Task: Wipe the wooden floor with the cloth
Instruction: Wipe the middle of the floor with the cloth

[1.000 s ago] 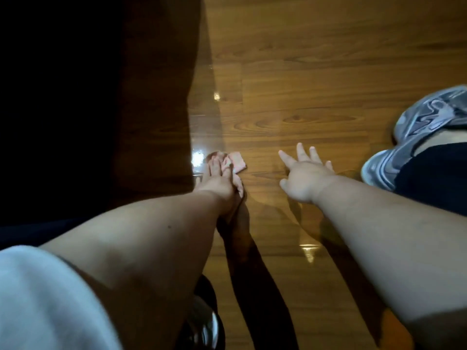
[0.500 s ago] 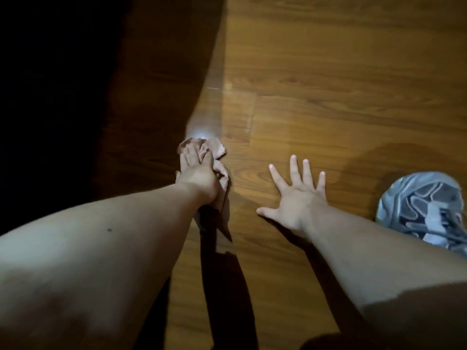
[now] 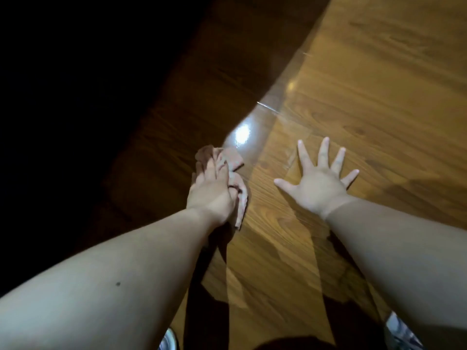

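Cloth [image 3: 233,159] lies on wooden floor [image 3: 358,97] under left hand [image 3: 212,195].

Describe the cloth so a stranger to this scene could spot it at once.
Start on the lit half of the wooden floor and find the white glare spot at the shadow's edge. Just below it, the left hand presses on the cloth, a small crumpled pinkish rag. The right hand beside it lies spread on bare boards; only the left has fabric poking out around it.
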`<state>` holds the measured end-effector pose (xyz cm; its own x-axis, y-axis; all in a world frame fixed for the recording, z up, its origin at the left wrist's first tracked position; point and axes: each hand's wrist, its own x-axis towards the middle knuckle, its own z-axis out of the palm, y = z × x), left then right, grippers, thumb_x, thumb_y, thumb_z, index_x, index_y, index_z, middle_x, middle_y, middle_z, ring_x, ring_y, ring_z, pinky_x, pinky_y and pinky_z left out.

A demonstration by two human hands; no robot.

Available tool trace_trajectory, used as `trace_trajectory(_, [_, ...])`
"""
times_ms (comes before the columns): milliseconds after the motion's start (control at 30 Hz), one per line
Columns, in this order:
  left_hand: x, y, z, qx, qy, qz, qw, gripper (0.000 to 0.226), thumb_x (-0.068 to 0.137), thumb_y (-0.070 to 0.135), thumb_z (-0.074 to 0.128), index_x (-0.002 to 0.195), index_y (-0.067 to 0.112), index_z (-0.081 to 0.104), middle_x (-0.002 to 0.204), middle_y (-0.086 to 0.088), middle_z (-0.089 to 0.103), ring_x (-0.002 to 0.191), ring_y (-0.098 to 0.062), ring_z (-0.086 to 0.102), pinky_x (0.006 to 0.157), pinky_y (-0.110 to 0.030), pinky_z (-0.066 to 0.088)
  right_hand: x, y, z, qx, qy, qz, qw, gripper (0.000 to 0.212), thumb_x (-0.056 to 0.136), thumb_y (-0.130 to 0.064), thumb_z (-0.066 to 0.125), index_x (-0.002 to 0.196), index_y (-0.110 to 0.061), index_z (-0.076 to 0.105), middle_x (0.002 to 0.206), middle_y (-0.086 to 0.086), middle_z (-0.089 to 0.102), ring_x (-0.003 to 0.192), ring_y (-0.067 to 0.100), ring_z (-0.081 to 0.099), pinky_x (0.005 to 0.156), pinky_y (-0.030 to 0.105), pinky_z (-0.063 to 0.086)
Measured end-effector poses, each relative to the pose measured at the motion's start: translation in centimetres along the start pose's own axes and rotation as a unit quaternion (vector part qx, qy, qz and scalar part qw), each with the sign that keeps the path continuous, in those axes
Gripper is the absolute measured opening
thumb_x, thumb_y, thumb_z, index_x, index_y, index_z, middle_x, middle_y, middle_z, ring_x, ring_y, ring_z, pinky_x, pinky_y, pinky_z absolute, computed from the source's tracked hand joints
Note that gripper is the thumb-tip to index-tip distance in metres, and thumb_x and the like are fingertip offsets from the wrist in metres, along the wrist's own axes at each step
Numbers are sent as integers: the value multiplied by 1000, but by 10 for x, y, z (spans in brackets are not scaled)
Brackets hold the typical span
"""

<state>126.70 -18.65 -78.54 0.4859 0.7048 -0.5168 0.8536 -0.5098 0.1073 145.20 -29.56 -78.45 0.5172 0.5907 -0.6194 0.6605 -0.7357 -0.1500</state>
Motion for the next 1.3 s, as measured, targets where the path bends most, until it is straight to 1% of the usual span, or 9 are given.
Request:
trace_trajectory(167, [50, 1, -12, -147, 41, -107, 982, 45, 98, 29, 37, 143, 23, 35, 138, -12, 48, 122, -31, 49, 94, -33, 36, 28, -2, -8, 7, 37, -2, 999, 89, 79, -85, 29, 148, -47, -13, 157, 4, -30, 143, 37, -27, 106, 74, -7])
trace_trajectory(333, [115, -28, -48, -37, 70, -117, 990, 64, 101, 36, 31, 154, 17, 1, 161, -10, -10, 147, -27, -10, 118, -44, 5, 47, 4, -29, 8, 65, 15, 998, 83, 84, -78, 31, 150, -46, -8, 159, 5, -24, 145, 34, -23, 109, 70, -6])
trace_trajectory(600, [194, -63, -103, -39, 54, -129, 989, 65, 99, 34, 29, 154, 17, 0, 160, -11, -14, 146, -36, -4, 118, -52, 10, 76, -10, -25, -27, -6, 14, 1000, 79, 86, -76, 15, 142, -43, -31, 149, 6, -44, 139, 34, -36, 107, 69, -9])
trace_trajectory(733, [217, -26, -120, -50, 91, 88, 991, 60, 98, 22, 35, 154, 21, 13, 162, -7, 0, 148, -26, -1, 117, -47, 6, 79, -9, -21, -42, -13, 18, 999, 77, 77, -79, 2, 120, -44, -51, 131, 7, -62, 133, 37, -44, 104, 71, -13])
trace_trajectory(867, [158, -7, -79, 11, 98, 289, 952, 65, 87, 29, 26, 149, 9, 29, 160, -10, 12, 148, -26, 10, 117, -42, 17, 73, -10, -18, -33, 5, 18, 999, 80, 80, -78, 5, 137, -43, -38, 134, 6, -59, 134, 35, -42, 105, 69, -15])
trace_trajectory(967, [168, -27, -72, 55, 135, 223, 964, 77, 80, 34, 15, 151, 3, 21, 160, -16, 8, 148, -31, 6, 118, -42, 10, 73, -10, -19, -22, 7, 12, 1000, 80, 81, -77, 8, 140, -44, -34, 132, 5, -60, 132, 33, -45, 104, 68, -17])
trace_trajectory(1100, [227, -38, -110, 30, 178, -14, 984, 60, 95, 24, 26, 151, 4, 14, 158, -21, 5, 146, -36, 1, 118, -44, 4, 75, -11, -18, -25, 14, 7, 1000, 80, 80, -77, 9, 137, -44, -37, 137, 6, -57, 131, 33, -46, 103, 68, -20])
trace_trajectory(1233, [217, 3, -111, 6, 171, 188, 967, 52, 84, 22, 29, 133, 11, 45, 142, -19, 37, 136, -35, 26, 114, -37, 20, 74, -12, -25, -25, -21, 8, 999, 80, 85, -76, 13, 137, -43, -38, 129, 6, -60, 130, 35, -47, 103, 69, -18])
trace_trajectory(1300, [187, 36, -90, 30, 113, 269, 956, 55, 88, 26, 33, 142, 15, 39, 153, -12, 29, 143, -29, 19, 117, -32, 15, 72, -12, -31, -12, -47, 12, 999, 82, 87, -76, 18, 140, -43, -35, 131, 6, -60, 130, 35, -48, 103, 70, -17])
